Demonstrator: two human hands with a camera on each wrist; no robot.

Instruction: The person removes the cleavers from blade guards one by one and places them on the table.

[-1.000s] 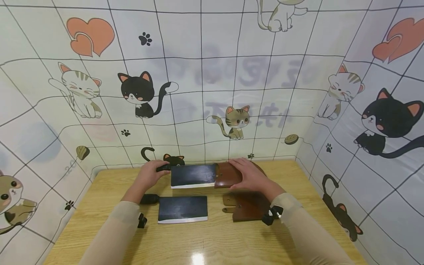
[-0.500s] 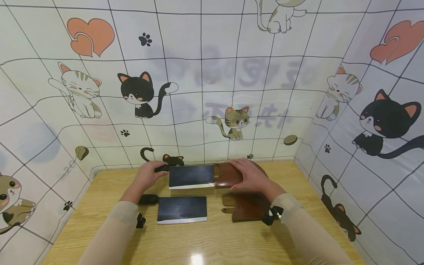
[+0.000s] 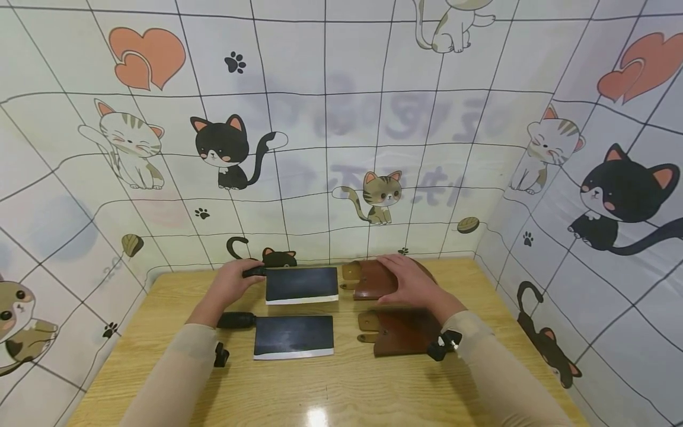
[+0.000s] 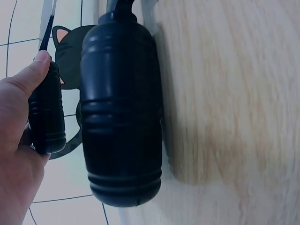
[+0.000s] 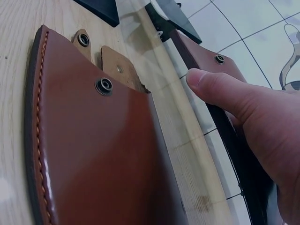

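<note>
My left hand grips a cleaver by its black ridged handle, blade pointing right and pale edge facing me. To its right, my right hand holds a brown leather sheath, its thumb on the near edge in the right wrist view. A gap separates the blade's end from the sheath's tan straps. Nearer to me, a second cleaver lies on the table, its black handle large in the left wrist view. Right of that one lies a second brown sheath with a snap stud.
The wooden table meets a wall covered in cat-print sheeting close behind both hands. Similar sheeting rises on the left and right. Small black devices sit on the wrists.
The held cleaver has moved left, away from the held sheath, whose straps now show. My right hand and its sheath have shifted slightly right. The lying cleaver and sheath stay put.
</note>
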